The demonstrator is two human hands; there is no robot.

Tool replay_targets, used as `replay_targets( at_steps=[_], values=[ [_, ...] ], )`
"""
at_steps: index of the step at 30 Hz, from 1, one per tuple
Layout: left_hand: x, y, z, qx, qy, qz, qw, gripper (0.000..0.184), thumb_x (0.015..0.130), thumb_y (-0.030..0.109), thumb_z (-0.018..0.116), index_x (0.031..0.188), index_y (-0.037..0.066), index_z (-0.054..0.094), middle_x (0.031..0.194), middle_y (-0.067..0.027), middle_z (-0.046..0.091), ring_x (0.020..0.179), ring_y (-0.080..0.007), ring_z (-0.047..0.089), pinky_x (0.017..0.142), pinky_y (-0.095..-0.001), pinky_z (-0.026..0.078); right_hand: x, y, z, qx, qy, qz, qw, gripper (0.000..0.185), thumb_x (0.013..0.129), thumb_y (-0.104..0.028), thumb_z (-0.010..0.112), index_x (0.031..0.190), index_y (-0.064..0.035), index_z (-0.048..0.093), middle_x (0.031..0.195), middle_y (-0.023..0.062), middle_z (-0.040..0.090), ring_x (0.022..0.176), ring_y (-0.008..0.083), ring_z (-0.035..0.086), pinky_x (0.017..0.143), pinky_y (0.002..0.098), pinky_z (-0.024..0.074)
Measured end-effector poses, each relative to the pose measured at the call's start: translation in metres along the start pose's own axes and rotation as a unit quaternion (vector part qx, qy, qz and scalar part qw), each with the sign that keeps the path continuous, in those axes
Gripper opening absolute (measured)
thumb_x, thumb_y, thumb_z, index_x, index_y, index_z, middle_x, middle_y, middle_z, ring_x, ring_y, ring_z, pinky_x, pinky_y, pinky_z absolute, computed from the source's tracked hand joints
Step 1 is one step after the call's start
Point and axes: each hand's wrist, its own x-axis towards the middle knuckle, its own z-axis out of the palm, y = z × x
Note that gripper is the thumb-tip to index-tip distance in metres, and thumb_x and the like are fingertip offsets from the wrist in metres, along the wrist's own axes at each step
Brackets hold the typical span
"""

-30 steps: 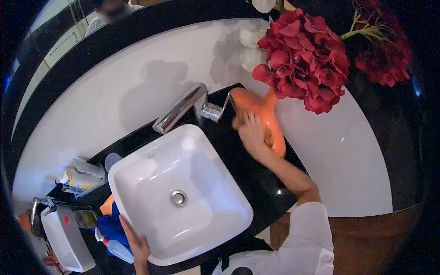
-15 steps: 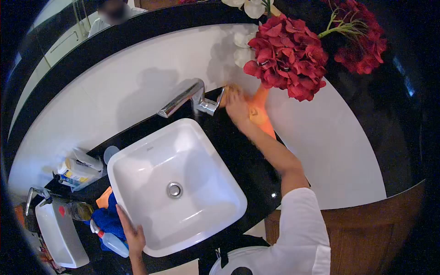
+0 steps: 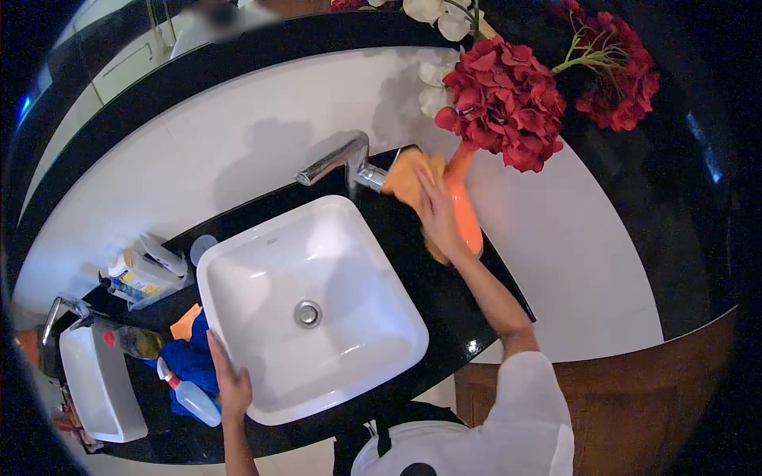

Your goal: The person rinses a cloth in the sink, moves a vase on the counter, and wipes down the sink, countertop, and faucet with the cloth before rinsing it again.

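My right hand (image 3: 438,213) presses an orange cloth (image 3: 414,178) against the handle end of the chrome faucet (image 3: 337,156). Part of the cloth hangs below the palm, and some fingers are hidden by it. Just beyond that hand stands an orange vase (image 3: 467,214) with red flowers (image 3: 508,99). My left hand (image 3: 231,384) rests on the left edge of the white square sink (image 3: 389,361), fingers stretched along its outer side and thumb apart near the rim. A round metal drain (image 3: 308,314) sits in the sink's bottom.
Left of the sink lie a blue cloth (image 3: 190,361), another orange cloth (image 3: 186,324) and a spray bottle (image 3: 196,403). Several bottles (image 3: 139,274) stand by the wall. A second sink (image 3: 99,389) is at the far left. The black counter (image 3: 452,309) curves around.
My right hand and the orange cloth have moved from behind the faucet handle toward me, and more of the cloth shows. My left hand stays at the sink's edge. The view has shifted slightly.
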Motion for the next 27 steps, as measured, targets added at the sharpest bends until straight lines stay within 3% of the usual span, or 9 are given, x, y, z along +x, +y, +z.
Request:
replay_targets(
  at_steps=[3, 8, 12, 14, 16, 18, 19, 21, 27],
  values=[
    [0.002, -0.001, 0.001, -0.004, -0.003, 0.005, 1.0, 0.088, 0.064, -0.012, 0.044, 0.142, -0.002, 0.004, 0.149, -0.0196, 0.004, 0.139, -0.0294, 0.003, 0.111, -0.0351, 0.004, 0.053, -0.044, 0.029, -0.179, 0.069, -0.189, 0.963, 0.043, 0.085, -0.015, 0.052, 0.127, -0.0093, 0.046, 0.117, 0.0188, 0.05, 0.115, 0.0328, 0.044, 0.104, 0.0484, 0.0264],
    [0.001, 0.001, 0.001, -0.03, 0.003, -0.012, 0.999, 0.088, 0.064, -0.013, 0.043, 0.142, -0.001, 0.004, 0.149, -0.0192, 0.004, 0.139, -0.0289, 0.005, 0.111, -0.0342, 0.005, 0.028, -0.008, 0.088, -0.316, -0.001, -0.124, 0.941, 0.051, 0.081, -0.022, 0.056, 0.126, -0.0009, 0.045, 0.106, 0.02, 0.054, 0.11, 0.0337, 0.047, 0.104, 0.0521, 0.0248],
    [0.004, 0.002, 0.0, -0.048, 0.012, -0.006, 0.999, 0.088, 0.064, -0.014, 0.042, 0.142, 0.0, 0.004, 0.149, -0.0182, 0.005, 0.139, -0.0288, 0.005, 0.111, -0.0345, 0.007, 0.067, -0.035, 0.07, -0.066, 0.091, -0.065, 0.992, 0.032, 0.084, -0.014, 0.053, 0.11, 0.0054, 0.051, 0.1, 0.0219, 0.056, 0.095, 0.0338, 0.053, 0.091, 0.0444, 0.0404],
    [0.004, 0.005, -0.002, -0.021, -0.002, -0.01, 1.0, 0.088, 0.064, -0.014, 0.042, 0.142, 0.0, 0.005, 0.149, -0.0187, 0.005, 0.138, -0.0301, 0.005, 0.111, -0.0353, 0.007, 0.083, -0.049, 0.077, 0.345, 0.037, 0.201, 0.916, 0.027, 0.087, -0.008, 0.046, 0.113, -0.0015, 0.053, 0.089, 0.0168, 0.06, 0.087, 0.0345, 0.058, 0.087, 0.0364, 0.0432],
    [0.001, 0.0, -0.002, -0.016, -0.002, -0.005, 1.0, 0.089, 0.063, -0.014, 0.042, 0.142, 0.0, 0.005, 0.149, -0.0191, 0.005, 0.138, -0.0308, 0.005, 0.111, -0.0358, 0.007, 0.082, -0.087, 0.076, 0.18, 0.034, -0.046, 0.982, 0.028, 0.087, -0.011, 0.049, 0.112, -0.0008, 0.053, 0.094, 0.017, 0.061, 0.086, 0.0334, 0.059, 0.081, 0.0355, 0.0456],
    [0.004, -0.003, -0.001, -0.011, 0.005, 0.001, 1.0, 0.089, 0.062, -0.014, 0.042, 0.142, 0.0, 0.006, 0.149, -0.0194, 0.005, 0.138, -0.0315, 0.005, 0.111, -0.0364, 0.007, 0.085, -0.117, 0.074, 0.128, 0.084, -0.252, 0.956, 0.025, 0.086, -0.013, 0.05, 0.107, 0.0004, 0.056, 0.091, 0.0164, 0.062, 0.085, 0.0307, 0.059, 0.079, 0.0362, 0.0455],
    [0.004, -0.004, -0.002, -0.005, 0.002, 0.009, 1.0, 0.089, 0.061, -0.014, 0.042, 0.142, -0.001, 0.006, 0.149, -0.0196, 0.005, 0.138, -0.0317, 0.005, 0.111, -0.0368, 0.007, 0.09, -0.112, 0.077, 0.13, 0.084, -0.251, 0.955, 0.025, 0.086, -0.013, 0.05, 0.107, 0.0004, 0.056, 0.091, 0.0164, 0.062, 0.085, 0.0307, 0.059, 0.079, 0.0362, 0.0455],
    [0.003, -0.004, -0.003, 0.002, -0.006, 0.016, 1.0, 0.09, 0.061, -0.014, 0.042, 0.142, -0.001, 0.006, 0.149, -0.0199, 0.005, 0.138, -0.032, 0.005, 0.111, -0.0372, 0.006, 0.11, -0.085, 0.079, 0.168, -0.101, -0.197, 0.961, 0.024, 0.086, -0.015, 0.049, 0.102, 0.001, 0.059, 0.088, 0.0165, 0.062, 0.083, 0.0289, 0.06, 0.078, 0.0352, 0.0462],
    [0.002, -0.005, -0.002, -0.037, 0.003, 0.014, 0.999, 0.092, 0.06, -0.014, 0.043, 0.142, 0.0, 0.004, 0.149, -0.0202, 0.005, 0.138, -0.0326, 0.004, 0.112, -0.0364, 0.006, 0.131, -0.052, 0.093, 0.257, -0.047, 0.076, 0.962, 0.019, 0.079, -0.018, 0.052, 0.075, 0.0, 0.057, 0.066, 0.0172, 0.056, 0.064, 0.0307, 0.056, 0.06, 0.0389, 0.0436]
  ],
)
